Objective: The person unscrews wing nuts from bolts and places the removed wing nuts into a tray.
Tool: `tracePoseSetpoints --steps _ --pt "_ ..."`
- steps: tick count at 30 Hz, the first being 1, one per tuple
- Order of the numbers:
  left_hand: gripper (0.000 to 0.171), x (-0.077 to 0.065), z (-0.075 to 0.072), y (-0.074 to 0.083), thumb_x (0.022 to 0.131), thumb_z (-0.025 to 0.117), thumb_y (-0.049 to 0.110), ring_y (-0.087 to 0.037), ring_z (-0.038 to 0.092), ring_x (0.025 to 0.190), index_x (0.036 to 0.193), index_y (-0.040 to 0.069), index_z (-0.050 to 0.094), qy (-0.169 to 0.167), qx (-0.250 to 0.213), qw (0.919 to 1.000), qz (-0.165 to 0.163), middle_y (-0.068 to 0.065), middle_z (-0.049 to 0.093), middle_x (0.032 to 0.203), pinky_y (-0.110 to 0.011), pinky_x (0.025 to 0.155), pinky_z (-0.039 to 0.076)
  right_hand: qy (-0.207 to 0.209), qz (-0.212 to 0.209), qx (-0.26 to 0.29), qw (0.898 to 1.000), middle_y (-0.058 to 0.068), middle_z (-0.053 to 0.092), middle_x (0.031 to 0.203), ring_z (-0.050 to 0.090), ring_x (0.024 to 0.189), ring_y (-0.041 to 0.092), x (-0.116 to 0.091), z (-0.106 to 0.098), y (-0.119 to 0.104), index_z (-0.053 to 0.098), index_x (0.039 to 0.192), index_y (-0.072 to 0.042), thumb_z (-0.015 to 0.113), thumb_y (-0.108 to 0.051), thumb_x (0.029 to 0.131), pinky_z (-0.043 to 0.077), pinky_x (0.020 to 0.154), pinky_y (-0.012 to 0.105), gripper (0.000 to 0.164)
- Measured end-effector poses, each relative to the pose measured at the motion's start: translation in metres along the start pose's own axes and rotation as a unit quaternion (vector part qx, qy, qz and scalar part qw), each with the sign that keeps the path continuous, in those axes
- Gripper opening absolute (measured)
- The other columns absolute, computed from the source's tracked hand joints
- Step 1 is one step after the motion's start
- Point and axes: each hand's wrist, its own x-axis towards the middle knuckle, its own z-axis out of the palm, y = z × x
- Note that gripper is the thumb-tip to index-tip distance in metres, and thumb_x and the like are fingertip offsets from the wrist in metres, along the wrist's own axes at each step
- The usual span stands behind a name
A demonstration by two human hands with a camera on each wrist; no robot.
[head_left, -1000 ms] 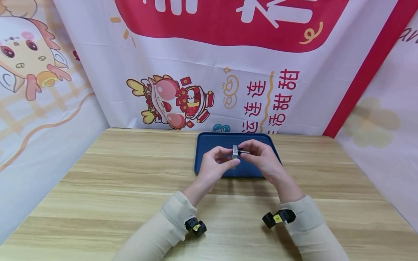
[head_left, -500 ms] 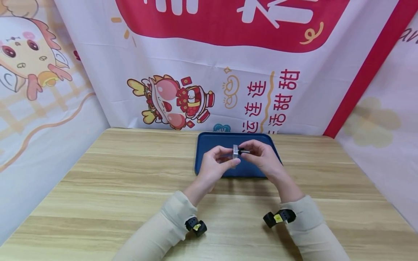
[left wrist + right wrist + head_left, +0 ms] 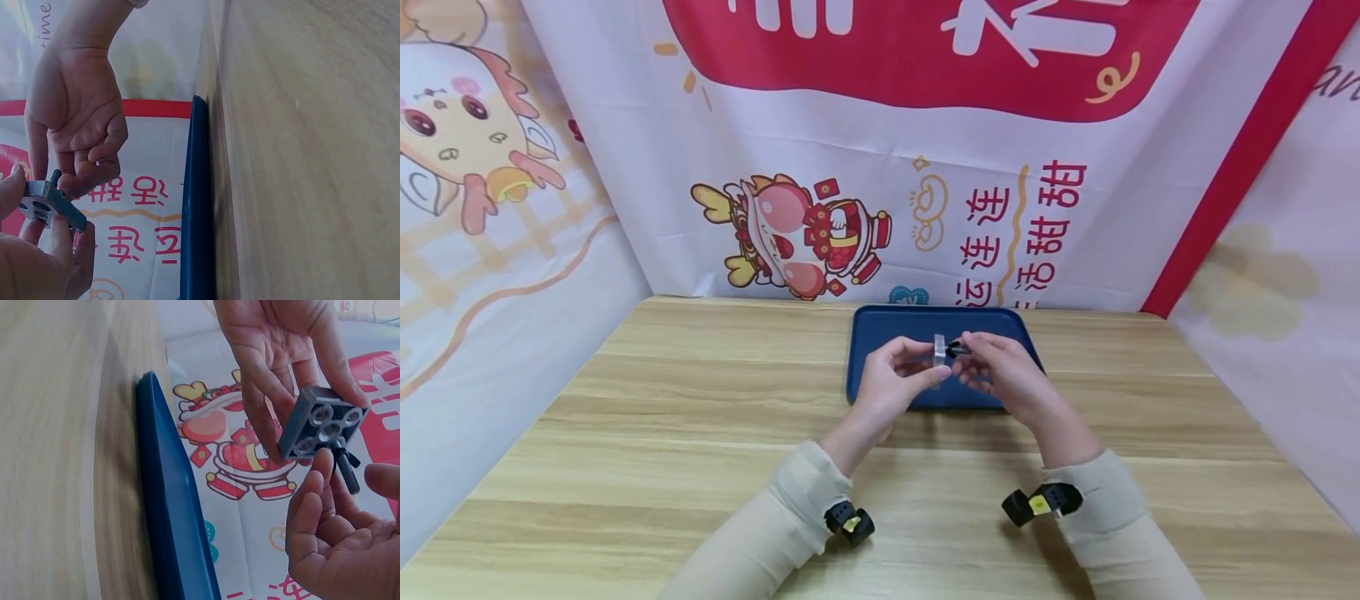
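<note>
My left hand [image 3: 889,382] grips a small square metal block [image 3: 940,348] by its edges, thumb on the near side. Several round holes show in the block's face in the right wrist view. From one corner of it sticks out a dark rod [image 3: 347,472] with a small black crosspiece, pointing towards my right hand [image 3: 1013,383]. The fingers of that hand are loosely bent beside the rod, and one fingertip [image 3: 323,459] is at its base. The right thumb [image 3: 382,480] stands apart from the rod. Both hands are above the tray.
A dark blue tray [image 3: 868,325] lies on the wooden table [image 3: 715,400] near its back edge. Behind it hangs a printed cloth [image 3: 865,125], with more printed cloth at both sides. A small black camera is strapped to each wrist.
My right thumb and finger, which pinched the rod before, have come apart, and the other fingers have spread below. The left hand and the block have stayed almost in place.
</note>
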Motion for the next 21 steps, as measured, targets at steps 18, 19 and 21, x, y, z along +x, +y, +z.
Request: tracePoseSetpoints --steps 18,19,21 --pt "0.032 -0.0014 0.0001 -0.0005 0.086 0.078 0.013 -0.021 0.068 0.105 0.116 0.009 0.066 -0.007 -0.007 0.9999 0.008 -0.008 0.070 0.122 -0.033 0.086 0.061 0.011 -0.006 0.036 0.999 -0.006 0.067 0.089 0.061 0.086 0.011 0.0006 0.0044 0.0019 0.064 0.115 -0.009 0.054 -0.032 0.103 0.052 0.093 0.030 0.027" --pt "0.032 -0.0014 0.0001 -0.0007 0.086 0.077 0.013 -0.021 0.068 0.105 0.116 0.009 0.066 -0.008 -0.008 0.9999 0.009 -0.008 0.070 0.122 -0.033 0.086 0.061 0.009 -0.009 0.036 0.999 -0.006 0.067 0.090 0.061 0.086 0.011 0.0007 0.0040 0.0021 0.063 0.114 -0.009 0.055 -0.031 0.103 0.053 0.093 0.029 0.026" --pt "0.032 -0.0014 0.0001 -0.0010 0.087 0.077 0.013 -0.021 0.068 0.104 0.116 0.009 0.066 -0.009 -0.008 0.9999 0.011 -0.009 0.070 0.122 -0.033 0.086 0.061 0.004 -0.017 0.036 0.999 -0.006 0.067 0.092 0.061 0.088 0.011 0.0008 0.0031 0.0027 0.063 0.115 -0.008 0.057 -0.029 0.102 0.053 0.094 0.029 0.025"
